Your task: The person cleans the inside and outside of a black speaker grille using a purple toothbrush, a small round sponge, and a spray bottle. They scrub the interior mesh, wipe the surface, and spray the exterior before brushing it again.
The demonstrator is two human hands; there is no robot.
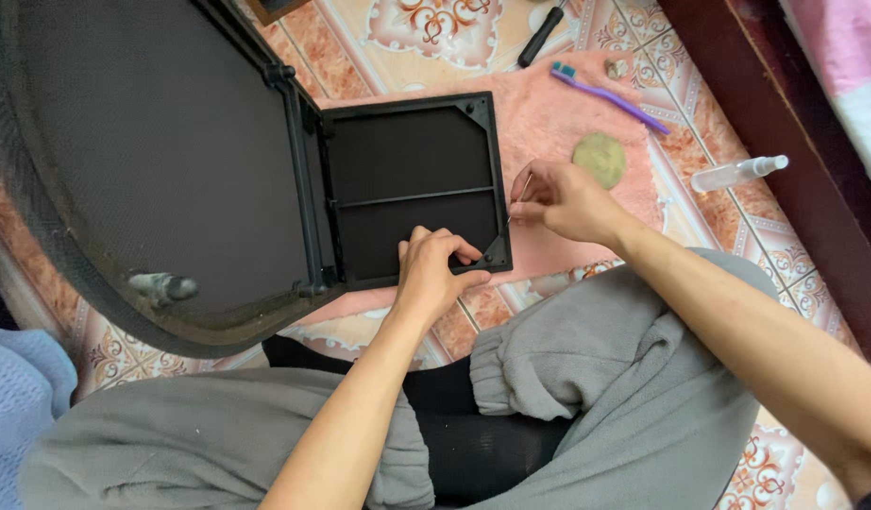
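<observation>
Mid-frame, the left hand (433, 267) grips the black frame's (412, 187) lower corner while the right hand (556, 200) pinches a thin pin (520, 196), work apparently unfinished.

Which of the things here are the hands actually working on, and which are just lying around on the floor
In hand:
left hand gripping the square black mesh panel
right hand pinching a thin metal needle

Lying about:
purple toothbrush
round greenish pad
clear plastic spray bottle
black-handled tool
</observation>
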